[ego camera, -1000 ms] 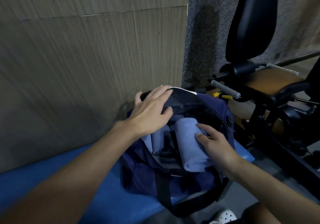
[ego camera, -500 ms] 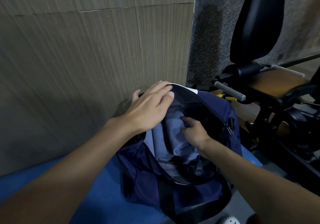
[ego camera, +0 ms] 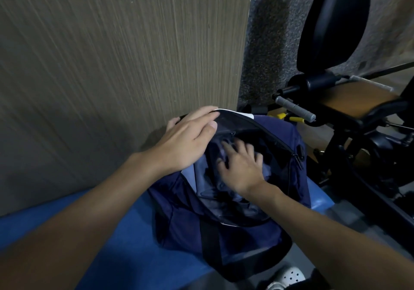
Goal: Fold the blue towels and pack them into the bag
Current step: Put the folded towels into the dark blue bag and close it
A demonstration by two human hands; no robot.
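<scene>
The right hand (ego camera: 242,166) is blurred, its fingertips hard to tell from the cloth beneath. It covers much of the blue towels (ego camera: 200,175), and the bag (ego camera: 246,240) walls hide more, so their number cannot be told. The left hand (ego camera: 186,141) hides the bag's far rim corner. Both forearms run out of view. A white shoe (ego camera: 286,277) is cut by the bottom edge, and the exercise machine (ego camera: 336,32) by the right.

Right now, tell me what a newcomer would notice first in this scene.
The open navy bag on the blue bench at centre draws the eye, with both hands at its mouth. The left hand rests on the far rim, and the right hand presses with spread fingers on the blue towels inside. A black exercise machine stands to the right.
</scene>
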